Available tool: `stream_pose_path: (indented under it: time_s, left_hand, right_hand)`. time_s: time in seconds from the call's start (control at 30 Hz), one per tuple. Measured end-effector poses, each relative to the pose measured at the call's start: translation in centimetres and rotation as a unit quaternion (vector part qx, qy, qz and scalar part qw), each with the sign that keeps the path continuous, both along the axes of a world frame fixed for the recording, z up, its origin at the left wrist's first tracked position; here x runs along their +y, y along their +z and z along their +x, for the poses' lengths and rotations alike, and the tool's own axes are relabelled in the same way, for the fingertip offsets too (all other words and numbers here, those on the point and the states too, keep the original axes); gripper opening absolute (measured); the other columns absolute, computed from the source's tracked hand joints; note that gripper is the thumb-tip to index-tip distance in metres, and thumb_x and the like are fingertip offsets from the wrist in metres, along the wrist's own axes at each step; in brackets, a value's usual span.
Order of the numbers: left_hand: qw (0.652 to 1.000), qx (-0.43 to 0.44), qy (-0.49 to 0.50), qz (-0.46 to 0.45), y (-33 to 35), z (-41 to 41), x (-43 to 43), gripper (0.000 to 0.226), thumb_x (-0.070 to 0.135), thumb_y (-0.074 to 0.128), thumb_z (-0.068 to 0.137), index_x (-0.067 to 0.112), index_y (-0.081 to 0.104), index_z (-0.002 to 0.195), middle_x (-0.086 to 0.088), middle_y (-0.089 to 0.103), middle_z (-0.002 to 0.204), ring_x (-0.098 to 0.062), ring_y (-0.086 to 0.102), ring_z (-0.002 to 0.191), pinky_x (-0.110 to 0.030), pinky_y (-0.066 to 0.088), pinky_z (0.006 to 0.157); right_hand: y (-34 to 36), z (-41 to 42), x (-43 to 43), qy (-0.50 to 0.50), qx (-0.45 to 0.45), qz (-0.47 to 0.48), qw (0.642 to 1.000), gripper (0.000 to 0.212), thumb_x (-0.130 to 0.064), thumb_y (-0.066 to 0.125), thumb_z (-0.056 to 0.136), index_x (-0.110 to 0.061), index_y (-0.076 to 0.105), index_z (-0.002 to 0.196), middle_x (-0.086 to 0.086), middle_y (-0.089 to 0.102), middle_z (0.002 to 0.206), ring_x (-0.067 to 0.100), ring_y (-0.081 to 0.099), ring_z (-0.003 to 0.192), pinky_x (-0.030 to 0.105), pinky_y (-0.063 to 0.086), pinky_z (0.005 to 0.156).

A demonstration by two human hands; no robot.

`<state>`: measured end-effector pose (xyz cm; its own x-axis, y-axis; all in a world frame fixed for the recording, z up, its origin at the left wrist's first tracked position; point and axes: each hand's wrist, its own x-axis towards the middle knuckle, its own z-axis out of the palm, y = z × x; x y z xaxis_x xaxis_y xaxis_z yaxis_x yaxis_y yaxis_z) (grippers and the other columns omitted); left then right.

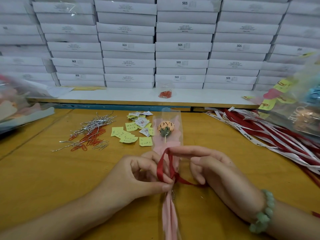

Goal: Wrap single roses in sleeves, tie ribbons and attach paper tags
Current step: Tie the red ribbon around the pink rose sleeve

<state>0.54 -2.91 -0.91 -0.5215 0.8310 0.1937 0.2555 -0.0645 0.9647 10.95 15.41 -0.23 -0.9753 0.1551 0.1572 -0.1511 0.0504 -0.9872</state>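
– Nearest us, what's that pink strip between the two forearms?
– Tail of the sleeve (pixel 170 215). It lies flat on the table (pixel 52 179) and runs away from us to the rose (pixel 165 128) at its far end.
– And out to the left of the rose?
– Furthest left there's a tangle of silver wire ties (pixel 97 121) mixed with red paper clips (pixel 94 135). Closer in, yellow paper tags (pixel 131 126) are scattered just beside the sleeve.
– What about the left hand (pixel 145 172)?
– It sits on our side of the rose, at the sleeve's left edge. Thumb and forefinger pinch the red ribbon (pixel 159 168) where it crosses around the sleeve.
– Where does the ribbon go from there?
– Up in a loop toward the rose, hooked over the outstretched forefinger of the right hand (pixel 207 168). A tail runs right, under that hand's curled fingers, which seem to grip it.
– Anything further right?
– A green bead bracelet (pixel 266 210) on that wrist. Well right of the rose, a heap of red and white ribbons (pixel 270 135) lies along the table.
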Motion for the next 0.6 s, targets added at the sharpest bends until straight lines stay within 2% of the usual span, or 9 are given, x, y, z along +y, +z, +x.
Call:
stream_pose_path:
  time_s: [0.1, 0.2, 0.27, 0.33, 0.4, 0.43, 0.5, 0.53, 0.6]
  left_hand:
    - [1.000, 0.001, -0.012, 0.000, -0.1, 0.0, 0.1, 0.016, 0.025, 0.086, 0.060, 0.018, 0.080, 0.072, 0.008, 0.066, 0.087, -0.014, 0.064, 0.089, -0.033, 0.051, 0.084]
    - [1.000, -0.006, -0.018, -0.006, -0.1, -0.1, 0.0, 0.015, 0.025, 0.086, 0.060, 0.020, 0.079, 0.072, 0.010, 0.065, 0.089, -0.016, 0.062, 0.088, -0.039, 0.051, 0.087]
    - [0.999, -0.004, -0.031, -0.007, 0.1, 0.0, -0.1, 0.013, 0.024, 0.086, 0.061, 0.021, 0.078, 0.072, 0.010, 0.065, 0.090, -0.017, 0.061, 0.087, -0.036, 0.051, 0.085]
    - [0.999, -0.004, -0.036, -0.004, 0.2, 0.0, -0.1, 0.012, 0.023, 0.085, 0.062, 0.022, 0.076, 0.071, 0.009, 0.065, 0.089, -0.018, 0.062, 0.087, -0.034, 0.051, 0.082]
    - [1.000, -0.009, -0.029, 0.002, 0.2, 0.1, -0.1, 0.012, 0.023, 0.084, 0.062, 0.021, 0.075, 0.069, 0.006, 0.064, 0.087, -0.019, 0.062, 0.087, -0.036, 0.050, 0.082]
    - [1.000, -0.011, -0.025, 0.007, 0.2, 0.1, -0.1, 0.013, 0.023, 0.084, 0.061, 0.020, 0.074, 0.069, 0.006, 0.064, 0.086, -0.018, 0.062, 0.085, -0.035, 0.050, 0.080]
    - [0.999, -0.014, -0.021, 0.020, 0.2, 0.1, -0.1, 0.012, 0.023, 0.083, 0.061, 0.019, 0.074, 0.069, 0.004, 0.065, 0.085, -0.016, 0.062, 0.083, -0.031, 0.050, 0.075]
    - [0.999, -0.013, -0.019, 0.027, 0.2, 0.2, -0.1, 0.012, 0.023, 0.082, 0.062, 0.019, 0.074, 0.070, 0.003, 0.065, 0.085, -0.017, 0.063, 0.083, -0.032, 0.050, 0.075]
    - [0.999, -0.008, -0.007, 0.039, 0.1, 0.2, -0.1, 0.013, 0.025, 0.081, 0.064, 0.017, 0.073, 0.071, -0.001, 0.066, 0.085, -0.022, 0.063, 0.085, -0.036, 0.050, 0.077]
  right_hand:
    - [0.1, 0.1, 0.3, -0.029, 0.036, -0.034, 0.998, 0.041, -0.022, 0.048, 0.080, -0.019, 0.071, 0.113, 0.006, 0.036, 0.055, 0.011, 0.038, 0.055, 0.021, 0.035, 0.062]
    - [0.2, 0.2, 0.7, -0.054, 0.075, -0.063, 0.994, 0.042, -0.018, 0.050, 0.079, -0.018, 0.069, 0.116, 0.018, 0.036, 0.061, 0.011, 0.039, 0.056, 0.021, 0.035, 0.061]
    - [0.3, 0.1, 0.7, -0.090, 0.093, -0.083, 0.988, 0.039, -0.016, 0.052, 0.081, -0.015, 0.069, 0.115, 0.041, 0.046, 0.083, 0.011, 0.040, 0.056, 0.028, 0.036, 0.067]
    - [0.3, 0.2, 0.8, -0.134, 0.098, -0.090, 0.982, 0.037, -0.009, 0.044, 0.087, -0.014, 0.070, 0.113, 0.047, 0.044, 0.105, 0.012, 0.041, 0.056, 0.032, 0.038, 0.070]
    - [0.0, 0.3, 0.9, -0.168, 0.099, -0.051, 0.979, 0.034, -0.004, 0.042, 0.092, -0.017, 0.071, 0.105, 0.038, 0.053, 0.099, 0.014, 0.043, 0.058, 0.032, 0.040, 0.069]
    - [-0.1, 0.4, 1.0, -0.178, 0.103, -0.025, 0.978, 0.029, -0.003, 0.044, 0.092, -0.017, 0.069, 0.099, 0.026, 0.059, 0.089, 0.014, 0.044, 0.059, 0.030, 0.040, 0.067]
    - [0.0, 0.5, 1.1, -0.162, 0.110, 0.055, 0.979, 0.009, -0.005, 0.056, 0.088, -0.013, 0.061, 0.086, 0.003, 0.059, 0.072, 0.011, 0.046, 0.061, 0.024, 0.040, 0.062]
    - [0.1, 0.5, 1.1, -0.136, 0.109, 0.129, 0.976, 0.003, -0.010, 0.060, 0.083, -0.013, 0.060, 0.082, -0.002, 0.058, 0.070, 0.011, 0.048, 0.062, 0.024, 0.040, 0.061]
    - [0.2, 0.5, 0.9, -0.091, 0.099, 0.303, 0.943, 0.006, -0.014, 0.057, 0.077, -0.018, 0.061, 0.077, -0.003, 0.061, 0.071, 0.009, 0.053, 0.067, 0.020, 0.039, 0.064]
